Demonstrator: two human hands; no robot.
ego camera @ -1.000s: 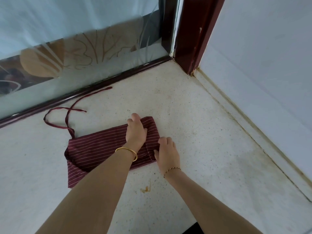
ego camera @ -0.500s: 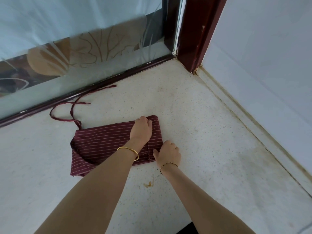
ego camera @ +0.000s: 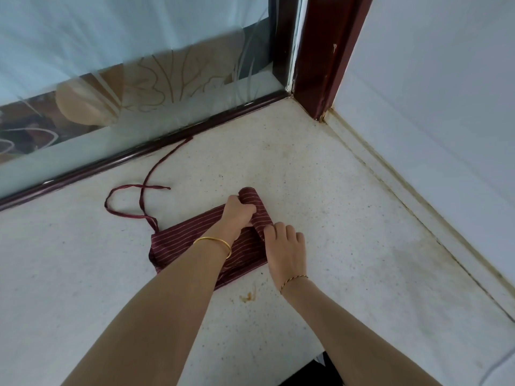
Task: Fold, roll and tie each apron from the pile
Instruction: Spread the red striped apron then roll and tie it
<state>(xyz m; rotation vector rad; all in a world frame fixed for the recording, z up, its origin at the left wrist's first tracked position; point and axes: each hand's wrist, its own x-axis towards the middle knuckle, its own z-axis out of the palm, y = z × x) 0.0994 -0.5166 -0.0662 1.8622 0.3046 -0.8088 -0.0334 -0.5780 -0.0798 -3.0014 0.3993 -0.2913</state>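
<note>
A maroon apron (ego camera: 184, 240) with thin white stripes lies folded into a long band on the speckled floor. Its right end is turned up into a short roll (ego camera: 255, 204). My left hand (ego camera: 238, 213) grips the far part of that roll, fingers curled round it. My right hand (ego camera: 284, 249) holds the near part of the roll, fingers curled onto its edge. The apron's maroon strap (ego camera: 133, 190) trails loose to the left and back toward the glass door.
A glass door with a dark red bottom rail (ego camera: 139, 154) runs along the back. A dark red door post (ego camera: 315, 65) stands at the corner, and a pale wall with a skirting strip (ego camera: 418, 196) runs down the right. A small brown stain (ego camera: 246, 296) marks the floor.
Both hands went from lying flat on the apron's right end to curling round it, and that end has been turned up into a roll. The view shifted slightly.
</note>
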